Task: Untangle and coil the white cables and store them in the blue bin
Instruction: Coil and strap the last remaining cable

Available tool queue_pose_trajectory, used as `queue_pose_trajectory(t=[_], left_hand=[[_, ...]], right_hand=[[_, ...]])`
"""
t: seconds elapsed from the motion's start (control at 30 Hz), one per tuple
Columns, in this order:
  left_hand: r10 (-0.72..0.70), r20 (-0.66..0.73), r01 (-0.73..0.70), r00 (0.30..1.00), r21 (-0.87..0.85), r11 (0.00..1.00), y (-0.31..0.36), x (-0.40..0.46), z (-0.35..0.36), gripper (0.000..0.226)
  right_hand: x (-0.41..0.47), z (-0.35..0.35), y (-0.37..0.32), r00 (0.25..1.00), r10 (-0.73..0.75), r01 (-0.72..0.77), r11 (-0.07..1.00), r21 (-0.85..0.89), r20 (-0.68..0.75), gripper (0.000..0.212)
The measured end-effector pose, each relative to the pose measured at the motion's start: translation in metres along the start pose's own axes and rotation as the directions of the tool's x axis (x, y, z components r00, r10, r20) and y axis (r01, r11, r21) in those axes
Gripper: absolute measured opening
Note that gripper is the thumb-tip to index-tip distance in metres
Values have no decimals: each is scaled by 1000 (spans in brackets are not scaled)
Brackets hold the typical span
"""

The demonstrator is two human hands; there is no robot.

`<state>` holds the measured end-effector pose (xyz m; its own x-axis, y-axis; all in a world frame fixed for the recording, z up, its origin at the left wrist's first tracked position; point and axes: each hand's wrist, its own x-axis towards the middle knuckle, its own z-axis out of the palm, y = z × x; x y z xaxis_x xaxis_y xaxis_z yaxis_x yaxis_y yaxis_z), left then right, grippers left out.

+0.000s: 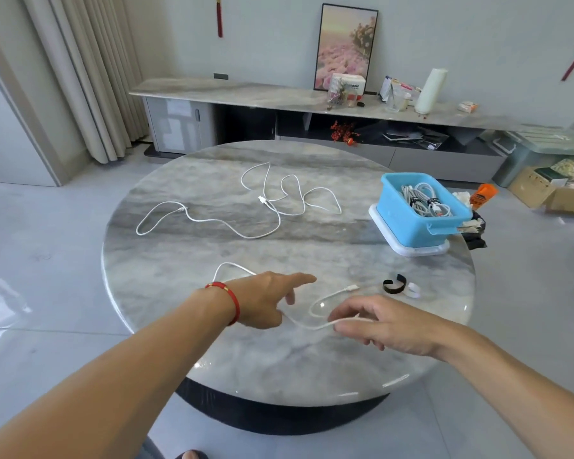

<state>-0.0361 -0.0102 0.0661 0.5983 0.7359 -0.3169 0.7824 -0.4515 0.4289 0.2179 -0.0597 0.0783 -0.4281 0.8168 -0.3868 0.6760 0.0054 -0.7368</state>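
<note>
Because the white charging cable (315,304) between the hands is thin, light and limp, it should be taken near its plug end. The right hand (385,326) pinches it; the left hand (265,301) points, fingers loose. The blue bin (421,223) sits beyond the right hand.

Round marble table (212,342), grey-white veins, pretty glossy. Toward the far edge there's one long white cable (279,207) sprawled out in loose loops. Right edge has the blue bin (408,223) sitting on a white lid (411,251), with bundled cables inside. Near the front edge lies another white cable (325,298), and just right of its plug end a black strap (395,284) curled up beside a white strap (414,289).
</note>
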Motion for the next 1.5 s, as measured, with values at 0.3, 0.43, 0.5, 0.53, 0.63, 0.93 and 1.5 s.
queue_pose_trajectory(t=[0.3,0.43,0.5,0.53,0.63,0.93,1.5], left_hand=[[-171,-24,173,985,188,967,-20,-1,-10,45],[-200,-110,220,974,223,950,-8,9,0,24],[-182,-76,194,980,218,956,4,17,11,25],[-192,-54,199,980,181,963,11,22,16,30],[-277,-45,278,960,15,960,28,37,30,43],[-466,-194,435,863,-184,881,39,55,50,48],[-179,-59,-26,982,-983,183,61,34,22,28]], right_hand=[[29,1,25,957,-90,-32,914,-406,-277,24],[57,-5,46,939,-87,-149,767,-624,-332,51],[69,-2,51,958,-47,-159,733,-661,-282,56],[75,0,50,958,-53,-161,712,-683,-281,55],[91,3,39,920,-75,-216,722,-658,-385,28],[73,-4,27,909,198,-235,970,-60,-367,17],[19,-11,2,889,16,64,985,158,-458,24]])
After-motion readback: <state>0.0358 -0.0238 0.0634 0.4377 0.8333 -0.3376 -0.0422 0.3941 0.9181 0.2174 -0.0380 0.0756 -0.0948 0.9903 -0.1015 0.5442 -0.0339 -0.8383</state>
